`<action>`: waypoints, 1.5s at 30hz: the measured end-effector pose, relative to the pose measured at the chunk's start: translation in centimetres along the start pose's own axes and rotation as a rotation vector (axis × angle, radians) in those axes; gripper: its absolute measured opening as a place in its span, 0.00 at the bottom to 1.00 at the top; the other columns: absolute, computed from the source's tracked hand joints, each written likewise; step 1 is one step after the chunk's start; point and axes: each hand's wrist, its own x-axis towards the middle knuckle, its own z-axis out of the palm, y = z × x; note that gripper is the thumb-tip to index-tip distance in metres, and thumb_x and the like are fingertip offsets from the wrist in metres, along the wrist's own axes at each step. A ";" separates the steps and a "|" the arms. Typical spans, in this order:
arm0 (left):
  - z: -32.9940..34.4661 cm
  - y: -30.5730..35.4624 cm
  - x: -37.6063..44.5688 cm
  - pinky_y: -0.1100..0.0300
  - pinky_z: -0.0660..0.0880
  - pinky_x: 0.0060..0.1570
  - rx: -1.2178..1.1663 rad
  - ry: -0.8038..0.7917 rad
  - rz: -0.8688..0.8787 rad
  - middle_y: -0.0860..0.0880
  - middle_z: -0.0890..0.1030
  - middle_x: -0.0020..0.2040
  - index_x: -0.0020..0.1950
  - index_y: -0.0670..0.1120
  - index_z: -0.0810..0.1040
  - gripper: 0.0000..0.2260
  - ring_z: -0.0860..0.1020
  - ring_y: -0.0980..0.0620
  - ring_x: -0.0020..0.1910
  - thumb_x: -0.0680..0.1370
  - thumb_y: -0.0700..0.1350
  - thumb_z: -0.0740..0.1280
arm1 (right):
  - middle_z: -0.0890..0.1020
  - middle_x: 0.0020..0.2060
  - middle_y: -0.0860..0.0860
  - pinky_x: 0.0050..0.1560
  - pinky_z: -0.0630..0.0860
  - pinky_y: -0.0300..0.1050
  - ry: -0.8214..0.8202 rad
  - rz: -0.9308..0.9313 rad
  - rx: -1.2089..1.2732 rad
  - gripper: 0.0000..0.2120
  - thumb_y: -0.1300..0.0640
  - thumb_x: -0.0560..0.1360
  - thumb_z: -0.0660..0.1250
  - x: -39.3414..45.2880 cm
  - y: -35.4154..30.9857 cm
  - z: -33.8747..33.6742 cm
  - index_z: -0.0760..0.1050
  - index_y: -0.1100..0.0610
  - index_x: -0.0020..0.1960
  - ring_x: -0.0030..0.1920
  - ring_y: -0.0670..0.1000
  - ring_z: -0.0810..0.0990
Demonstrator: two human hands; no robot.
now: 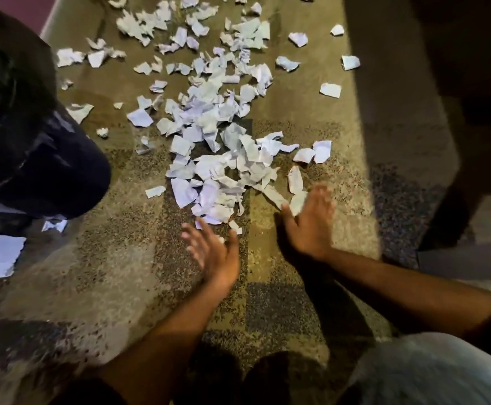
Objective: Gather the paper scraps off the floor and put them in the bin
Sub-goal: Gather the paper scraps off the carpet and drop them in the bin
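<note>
Paper scraps [209, 135]: lying scattered along the speckled floor [121, 273], densest in a central pile. Left hand [212, 252]: hovering at the pile's near edge, fingers spread, holding nothing. Right hand [311, 223]: fingers extended, apart, touching a scrap; blurred. Black bin bag [28, 135]: sitting at left.
</note>
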 end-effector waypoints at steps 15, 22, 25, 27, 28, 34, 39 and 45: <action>-12.9 1.4 4.0 0.40 0.54 0.78 0.091 0.211 -0.193 0.46 0.46 0.84 0.81 0.48 0.59 0.30 0.53 0.39 0.81 0.83 0.63 0.53 | 0.62 0.78 0.63 0.75 0.64 0.62 0.002 -0.028 0.016 0.35 0.34 0.79 0.62 9.7 1.6 -8.4 0.67 0.57 0.75 0.77 0.66 0.63; -12.1 -0.9 9.0 0.43 0.52 0.79 0.044 0.183 -0.013 0.51 0.44 0.84 0.83 0.48 0.51 0.32 0.50 0.44 0.83 0.84 0.58 0.59 | 0.65 0.78 0.62 0.79 0.55 0.67 0.073 -0.062 -0.027 0.42 0.26 0.77 0.51 14.9 1.3 -4.1 0.66 0.58 0.76 0.80 0.64 0.61; -9.4 1.9 11.5 0.38 0.51 0.79 0.009 0.116 0.103 0.56 0.40 0.84 0.83 0.55 0.45 0.34 0.46 0.46 0.83 0.82 0.61 0.59 | 0.65 0.81 0.58 0.81 0.52 0.65 0.012 -0.202 0.012 0.42 0.27 0.79 0.51 15.6 -1.7 -0.7 0.64 0.56 0.79 0.82 0.60 0.59; -7.7 4.3 12.8 0.35 0.49 0.78 0.024 0.053 0.143 0.55 0.38 0.83 0.82 0.58 0.42 0.35 0.44 0.45 0.83 0.81 0.64 0.57 | 0.65 0.81 0.55 0.80 0.55 0.61 -0.057 -0.299 0.069 0.39 0.27 0.79 0.53 15.1 -4.2 0.8 0.63 0.53 0.80 0.80 0.60 0.62; -6.8 5.3 13.0 0.35 0.49 0.78 0.023 0.009 0.153 0.55 0.37 0.83 0.82 0.58 0.41 0.35 0.44 0.44 0.83 0.81 0.65 0.56 | 0.66 0.80 0.54 0.78 0.57 0.60 -0.099 -0.346 0.091 0.38 0.27 0.78 0.54 14.6 -5.4 1.3 0.63 0.51 0.79 0.79 0.60 0.65; -4.4 5.1 8.8 0.38 0.47 0.79 0.147 -0.109 0.279 0.57 0.39 0.83 0.83 0.58 0.46 0.35 0.44 0.43 0.83 0.80 0.68 0.53 | 0.62 0.82 0.51 0.76 0.67 0.66 -0.287 -0.521 0.263 0.40 0.30 0.76 0.63 9.6 -6.9 1.6 0.60 0.49 0.81 0.79 0.54 0.65; -8.6 -0.5 7.8 0.34 0.40 0.78 0.365 0.239 0.328 0.51 0.37 0.83 0.81 0.62 0.43 0.41 0.40 0.43 0.82 0.75 0.75 0.56 | 0.47 0.85 0.47 0.79 0.54 0.64 -0.118 -0.382 0.130 0.59 0.23 0.64 0.73 1.9 -1.9 -1.2 0.52 0.47 0.84 0.84 0.53 0.48; -8.1 -1.4 11.4 0.33 0.47 0.78 0.365 0.162 0.154 0.45 0.33 0.82 0.79 0.65 0.33 0.54 0.38 0.39 0.82 0.65 0.80 0.62 | 0.38 0.83 0.61 0.77 0.49 0.78 -0.124 -0.613 -0.114 0.68 0.20 0.55 0.75 1.8 -2.0 2.0 0.50 0.47 0.84 0.83 0.66 0.39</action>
